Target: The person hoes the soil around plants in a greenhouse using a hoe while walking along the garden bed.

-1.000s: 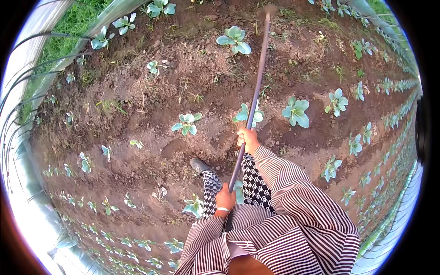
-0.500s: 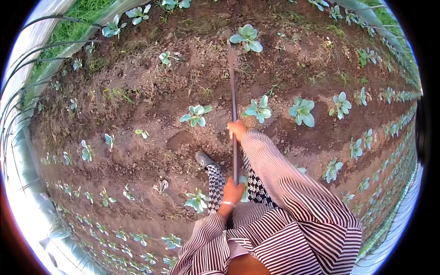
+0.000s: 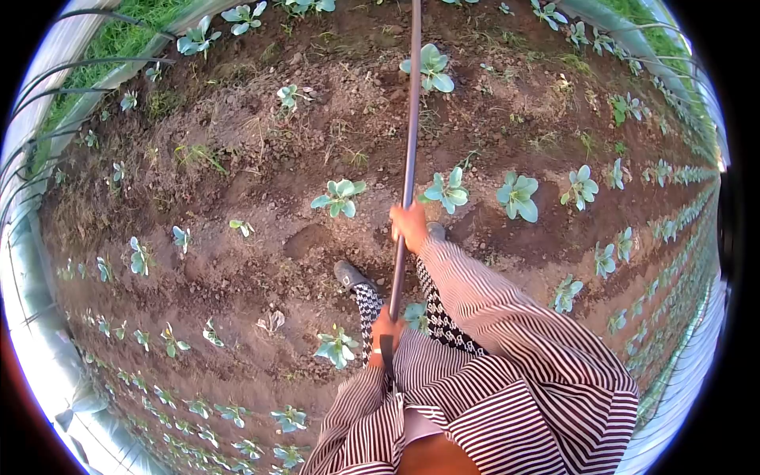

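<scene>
I hold a long brown tool handle (image 3: 410, 127) that runs from my waist up past the top edge of the view. Its far end is out of sight, so the tool's head cannot be made out. My right hand (image 3: 409, 226) wraps round the middle of the shaft, with the arm stretched forward. Lower down, close to my body, my left hand (image 3: 385, 326) is closed round the same handle. A dark end piece (image 3: 388, 354) sticks out below that hand. A leafy seedling (image 3: 428, 69) grows beside the upper shaft, and another seedling (image 3: 447, 191) stands right of my right hand.
Rows of seedlings (image 3: 518, 196) cross the brown soil (image 3: 261, 198). One seedling (image 3: 336, 346) stands left of my legs. My shoe (image 3: 351, 275) rests on the ground near a shallow hollow (image 3: 309, 241). Plastic sheeting (image 3: 32, 261) and dark hoops (image 3: 95, 63) border the left side.
The tool's far end has risen off the soil near the upper seedling and out of the top of the view. The handle now tilts slightly right at its top; both hands keep their grip.
</scene>
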The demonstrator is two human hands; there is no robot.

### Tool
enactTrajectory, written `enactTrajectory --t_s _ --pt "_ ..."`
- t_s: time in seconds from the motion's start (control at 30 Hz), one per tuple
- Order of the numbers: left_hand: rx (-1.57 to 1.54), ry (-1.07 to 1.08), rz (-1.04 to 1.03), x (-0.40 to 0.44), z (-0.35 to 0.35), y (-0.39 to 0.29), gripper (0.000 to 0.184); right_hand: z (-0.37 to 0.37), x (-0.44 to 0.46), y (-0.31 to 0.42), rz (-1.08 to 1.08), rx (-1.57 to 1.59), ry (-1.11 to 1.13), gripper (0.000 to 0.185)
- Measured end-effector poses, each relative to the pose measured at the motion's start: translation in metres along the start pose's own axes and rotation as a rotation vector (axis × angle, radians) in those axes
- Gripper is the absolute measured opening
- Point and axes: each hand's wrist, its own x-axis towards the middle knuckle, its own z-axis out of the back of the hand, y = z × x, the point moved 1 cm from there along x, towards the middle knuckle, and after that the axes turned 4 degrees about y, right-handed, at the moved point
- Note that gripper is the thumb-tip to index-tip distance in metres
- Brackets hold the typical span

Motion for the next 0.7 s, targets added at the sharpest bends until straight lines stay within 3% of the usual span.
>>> enactTrajectory --t_s 0.03,0.17,0.23,0.27,0.3,0.33,0.43,0.5,0.57,0.7 --pt "-0.019 0.005 0.051 0.019 -0.002 -0.015 0.036 0.001 0.023 0.013 -0.009 -0.076 -0.001 0.011" --pt "-0.186 -0.13 -0.236 0.07 -0.018 -0.047 0.017 0.009 0.099 0.031 -0.02 -0.296 -0.076 0.015" --pt "-0.384 0.124 0.018 0.061 -0.015 -0.068 0.013 0.03 0.143 -0.01 -0.064 -0.366 -0.087 0.018" --pt "-0.475 0.249 0.156 0.053 -0.015 -0.072 0.011 0.044 0.143 -0.028 -0.198 -0.776 0.04 0.017" --pt "-0.473 0.289 0.163 0.04 -0.029 -0.051 0.008 0.089 0.162 -0.127 -0.076 -0.328 0.064 0.017" --pt "-0.567 0.381 0.243 0.008 -0.009 -0.056 0.01 0.066 0.107 -0.121 -0.176 -0.376 -0.058 0.015" --pt "-0.01 0.209 0.206 -0.052 -0.004 0.04 0.037 0.018 -0.021 -0.11 -0.396 -0.215 -0.117 0.017" --pt "0.049 0.075 0.179 -0.076 0.016 0.053 0.032 0.011 -0.035 -0.144 -0.595 0.158 0.096 0.018" --pt "0.079 0.024 0.21 -0.076 0.023 0.069 0.03 -0.012 -0.04 -0.132 -0.585 0.112 -0.064 0.018" --pt "0.082 -0.094 0.163 -0.08 0.011 0.094 0.03 -0.022 -0.051 -0.118 -0.557 0.167 0.055 0.022"
